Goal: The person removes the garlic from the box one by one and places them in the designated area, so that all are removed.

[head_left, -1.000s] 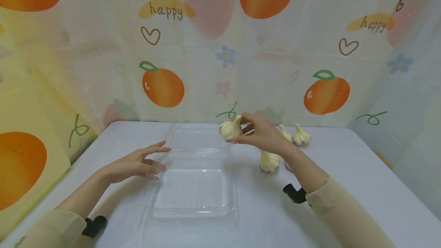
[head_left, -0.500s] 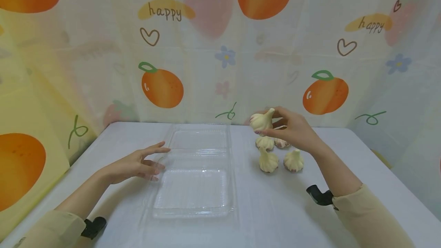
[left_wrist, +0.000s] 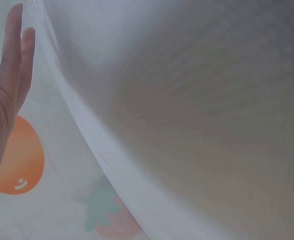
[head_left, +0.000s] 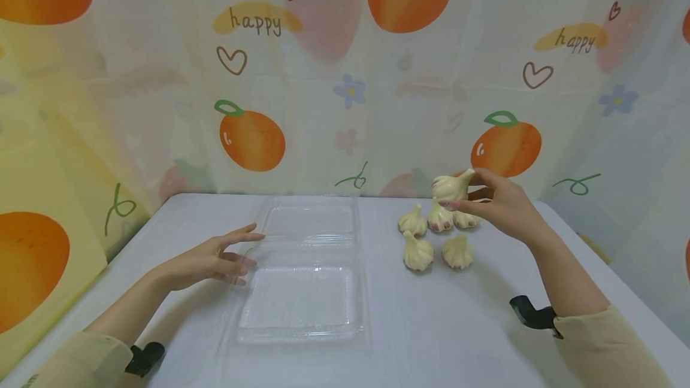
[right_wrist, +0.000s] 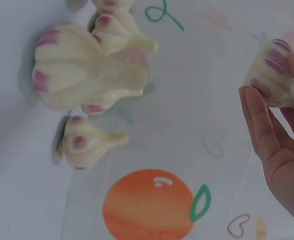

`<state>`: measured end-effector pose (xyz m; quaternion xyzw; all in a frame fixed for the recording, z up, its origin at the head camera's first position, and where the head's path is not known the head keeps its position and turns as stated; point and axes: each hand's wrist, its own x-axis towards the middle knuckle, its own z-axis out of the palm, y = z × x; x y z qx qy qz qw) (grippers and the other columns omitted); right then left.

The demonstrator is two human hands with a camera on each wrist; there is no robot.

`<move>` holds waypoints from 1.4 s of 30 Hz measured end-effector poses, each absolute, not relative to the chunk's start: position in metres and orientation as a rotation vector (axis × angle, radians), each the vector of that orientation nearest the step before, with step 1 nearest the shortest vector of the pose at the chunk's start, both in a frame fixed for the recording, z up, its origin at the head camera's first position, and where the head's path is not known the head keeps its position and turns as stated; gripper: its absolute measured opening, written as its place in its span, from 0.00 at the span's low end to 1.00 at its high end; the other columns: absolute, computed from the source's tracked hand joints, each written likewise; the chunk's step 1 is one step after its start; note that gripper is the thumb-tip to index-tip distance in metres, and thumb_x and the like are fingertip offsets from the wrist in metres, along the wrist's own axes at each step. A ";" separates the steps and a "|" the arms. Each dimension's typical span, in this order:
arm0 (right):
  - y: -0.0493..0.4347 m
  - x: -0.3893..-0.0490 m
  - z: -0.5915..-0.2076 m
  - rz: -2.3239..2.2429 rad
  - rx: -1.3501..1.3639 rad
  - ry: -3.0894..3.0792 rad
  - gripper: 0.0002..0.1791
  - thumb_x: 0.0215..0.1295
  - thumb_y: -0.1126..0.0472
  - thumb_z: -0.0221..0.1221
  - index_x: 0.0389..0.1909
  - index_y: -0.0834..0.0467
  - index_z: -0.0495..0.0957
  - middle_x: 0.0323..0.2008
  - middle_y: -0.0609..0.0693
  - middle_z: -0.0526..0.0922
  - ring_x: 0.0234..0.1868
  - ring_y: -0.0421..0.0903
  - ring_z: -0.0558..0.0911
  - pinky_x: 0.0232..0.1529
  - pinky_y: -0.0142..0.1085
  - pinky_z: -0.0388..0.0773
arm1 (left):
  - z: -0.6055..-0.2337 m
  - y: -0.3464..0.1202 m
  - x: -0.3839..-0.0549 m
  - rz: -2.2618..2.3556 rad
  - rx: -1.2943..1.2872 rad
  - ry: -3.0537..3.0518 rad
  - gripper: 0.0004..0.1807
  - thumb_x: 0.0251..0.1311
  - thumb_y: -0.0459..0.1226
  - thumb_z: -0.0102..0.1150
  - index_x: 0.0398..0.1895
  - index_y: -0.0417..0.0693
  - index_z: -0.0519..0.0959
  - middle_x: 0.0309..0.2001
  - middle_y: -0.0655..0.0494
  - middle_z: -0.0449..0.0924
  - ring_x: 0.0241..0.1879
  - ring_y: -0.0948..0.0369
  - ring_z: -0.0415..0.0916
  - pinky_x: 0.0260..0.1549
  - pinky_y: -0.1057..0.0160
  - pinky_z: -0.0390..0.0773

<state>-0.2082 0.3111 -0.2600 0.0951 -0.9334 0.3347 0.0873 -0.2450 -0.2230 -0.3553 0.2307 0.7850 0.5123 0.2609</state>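
My right hand (head_left: pixel 504 203) pinches a garlic bulb (head_left: pixel 451 188) by fingers and thumb, raised above the back right of the table. The right wrist view shows purple streaks on this held bulb (right_wrist: pixel 271 75). Below and left of it, several more garlic bulbs (head_left: pixel 417 251) stand on the table, stems up. My left hand (head_left: pixel 207 261), fingers extended and slightly spread, is at the left edge of a clear plastic clamshell box (head_left: pixel 302 301), which lies opened flat with its lid part at the back. In the left wrist view only part of the left hand (left_wrist: pixel 9 85) shows.
A white-covered table (head_left: pixel 420 328) carries everything. Behind it hangs a curtain (head_left: pixel 399 112) printed with oranges and hearts, close to the table's back edge. A black wrist mount (head_left: pixel 533 313) sits at the right sleeve, another (head_left: pixel 145 358) at the left.
My right hand has carried the garlic bulb to the right, from over the box's lid side to above the other bulbs, uncovering several of them. The left hand stays in place.
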 end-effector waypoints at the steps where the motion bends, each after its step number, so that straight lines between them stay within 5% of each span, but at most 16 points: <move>1: 0.315 -0.207 -0.260 0.988 0.271 -2.782 0.31 0.59 0.39 0.66 0.58 0.49 0.73 0.55 0.51 0.81 0.54 0.55 0.83 0.48 0.36 0.81 | -0.356 -0.223 -0.245 1.388 0.624 2.123 0.40 0.65 0.35 0.59 0.77 0.44 0.53 0.81 0.50 0.24 0.62 0.54 0.75 0.50 0.59 0.85; 8: 0.341 -0.204 -0.263 0.962 0.207 -2.788 0.29 0.61 0.40 0.65 0.56 0.51 0.71 0.56 0.52 0.78 0.54 0.55 0.82 0.46 0.37 0.78 | -0.356 -0.223 -0.245 1.390 0.637 2.114 0.39 0.66 0.34 0.57 0.78 0.44 0.53 0.81 0.49 0.24 0.60 0.56 0.76 0.50 0.59 0.85; 15: 0.364 -0.202 -0.270 0.949 0.231 -2.771 0.26 0.61 0.45 0.67 0.56 0.52 0.73 0.49 0.42 0.79 0.42 0.29 0.82 0.41 0.27 0.79 | -0.354 -0.222 -0.245 1.388 0.621 2.126 0.40 0.65 0.35 0.59 0.78 0.44 0.53 0.81 0.49 0.24 0.61 0.54 0.76 0.49 0.59 0.85; 18: 0.371 -0.200 -0.272 0.978 0.278 -2.766 0.26 0.62 0.49 0.67 0.57 0.53 0.74 0.46 0.37 0.79 0.40 0.26 0.81 0.41 0.24 0.80 | -0.354 -0.222 -0.244 1.392 0.615 2.123 0.41 0.64 0.35 0.60 0.78 0.44 0.52 0.81 0.50 0.25 0.62 0.53 0.75 0.50 0.58 0.85; 22: 0.379 -0.198 -0.274 0.991 0.250 -2.794 0.25 0.61 0.49 0.67 0.57 0.53 0.75 0.45 0.36 0.80 0.40 0.28 0.83 0.41 0.24 0.79 | -0.353 -0.222 -0.244 1.390 0.618 2.124 0.41 0.64 0.34 0.60 0.78 0.44 0.52 0.81 0.50 0.25 0.62 0.53 0.74 0.50 0.58 0.85; 26: 0.388 -0.198 -0.278 0.975 0.210 -2.844 0.25 0.62 0.48 0.67 0.56 0.54 0.75 0.50 0.46 0.80 0.40 0.33 0.85 0.41 0.25 0.78 | -0.353 -0.222 -0.244 1.386 0.622 2.128 0.42 0.64 0.34 0.61 0.78 0.43 0.52 0.81 0.50 0.25 0.62 0.53 0.75 0.50 0.58 0.85; 35: 0.407 -0.197 -0.290 0.924 0.192 -2.964 0.27 0.65 0.48 0.64 0.59 0.58 0.73 0.56 0.61 0.78 0.54 0.59 0.82 0.43 0.32 0.77 | -0.354 -0.221 -0.244 1.375 0.578 2.141 0.41 0.64 0.35 0.61 0.78 0.46 0.53 0.82 0.52 0.26 0.62 0.55 0.75 0.51 0.58 0.84; 39: 0.414 -0.197 -0.295 0.929 0.183 -3.005 0.30 0.65 0.48 0.63 0.61 0.61 0.71 0.58 0.64 0.77 0.57 0.64 0.79 0.46 0.39 0.78 | -0.353 -0.221 -0.244 1.377 0.592 2.140 0.41 0.64 0.35 0.61 0.78 0.45 0.53 0.82 0.51 0.26 0.63 0.54 0.75 0.50 0.59 0.85; 42: 0.417 -0.197 -0.298 0.934 0.172 -3.025 0.29 0.64 0.47 0.64 0.59 0.61 0.72 0.58 0.64 0.77 0.54 0.58 0.83 0.46 0.38 0.79 | -0.353 -0.221 -0.243 1.381 0.602 2.133 0.41 0.64 0.35 0.60 0.78 0.43 0.52 0.81 0.50 0.26 0.63 0.54 0.74 0.50 0.59 0.85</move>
